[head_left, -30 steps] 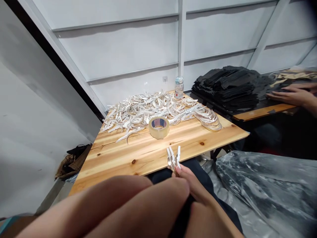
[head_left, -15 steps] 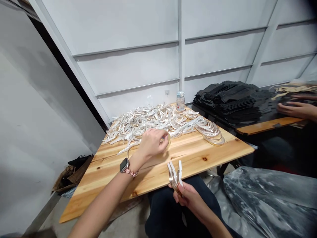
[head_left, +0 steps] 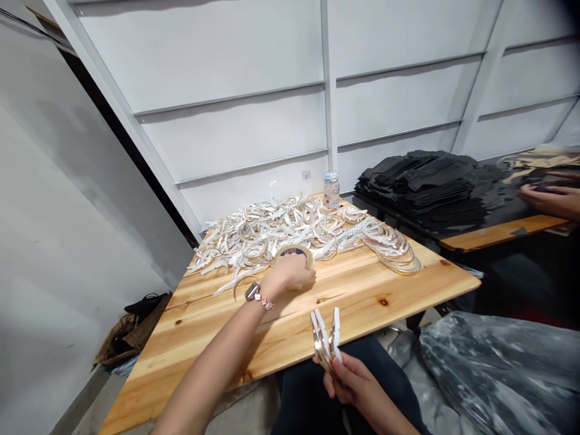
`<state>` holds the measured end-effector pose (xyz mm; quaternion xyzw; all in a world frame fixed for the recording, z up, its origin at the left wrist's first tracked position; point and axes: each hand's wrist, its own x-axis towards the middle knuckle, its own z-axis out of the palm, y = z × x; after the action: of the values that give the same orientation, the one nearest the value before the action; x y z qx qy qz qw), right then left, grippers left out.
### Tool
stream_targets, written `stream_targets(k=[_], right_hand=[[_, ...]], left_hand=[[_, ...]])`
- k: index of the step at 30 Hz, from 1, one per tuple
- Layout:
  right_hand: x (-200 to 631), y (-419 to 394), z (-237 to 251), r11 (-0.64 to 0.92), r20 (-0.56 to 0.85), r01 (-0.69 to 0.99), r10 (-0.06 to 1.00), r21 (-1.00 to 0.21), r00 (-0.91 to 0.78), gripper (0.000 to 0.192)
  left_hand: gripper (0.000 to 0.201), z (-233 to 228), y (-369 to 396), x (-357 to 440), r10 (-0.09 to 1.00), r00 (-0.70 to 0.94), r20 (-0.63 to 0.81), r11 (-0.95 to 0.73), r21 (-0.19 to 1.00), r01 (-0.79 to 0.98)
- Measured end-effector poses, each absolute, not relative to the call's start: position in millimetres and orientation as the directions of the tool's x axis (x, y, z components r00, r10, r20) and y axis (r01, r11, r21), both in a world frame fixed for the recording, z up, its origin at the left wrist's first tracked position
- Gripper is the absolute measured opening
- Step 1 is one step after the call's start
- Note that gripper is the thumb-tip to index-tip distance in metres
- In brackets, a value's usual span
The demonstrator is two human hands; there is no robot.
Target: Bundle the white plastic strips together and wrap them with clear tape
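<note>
A person's left hand [head_left: 290, 277] closes its fingers around a roll of clear tape [head_left: 294, 255] on the wooden table [head_left: 362, 290], just at 6 o'clock of a heap of white curved strips [head_left: 290, 226]. The right hand [head_left: 351, 380], at 5 o'clock from the roll, pinches a small bundle of strips [head_left: 327, 338]. Binding that bundle appears under way; lifting the roll and finding the tape's end likely follows.

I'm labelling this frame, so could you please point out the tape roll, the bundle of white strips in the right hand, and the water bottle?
tape roll [head_left: 296, 252], head view, on its far top rim.
bundle of white strips [head_left: 327, 338], head view, mid-bundle above the fingers.
water bottle [head_left: 331, 192], head view, on its body.
</note>
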<state>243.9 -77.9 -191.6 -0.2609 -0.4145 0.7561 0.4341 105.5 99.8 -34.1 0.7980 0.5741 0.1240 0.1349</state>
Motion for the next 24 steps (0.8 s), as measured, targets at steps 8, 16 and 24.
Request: stream_targets(k=[8,16,24], right_hand=[[243.2,-79.3,-191.0,-0.324,-0.056,-0.483,0.870,-0.813,-0.490,0.052],[240.2,-83.0,-194.6,-0.354,-0.062,-0.514,0.864,-0.781,-0.500,0.047],[242.3,-85.9,-190.4,-0.348,-0.092,-0.508,0.882,-0.787,-0.463,0.051]], left_hand=[[0.037,-34.6,93.0,67.5,0.974,-0.084,0.213,-0.143,0.854,0.500],[0.038,-16.6,83.6,42.3,0.996,0.020,0.084,-0.043,0.676,-0.735],[0.056,-19.3,58.6,62.1,0.899,0.405,0.167,0.167,0.725,-0.668]])
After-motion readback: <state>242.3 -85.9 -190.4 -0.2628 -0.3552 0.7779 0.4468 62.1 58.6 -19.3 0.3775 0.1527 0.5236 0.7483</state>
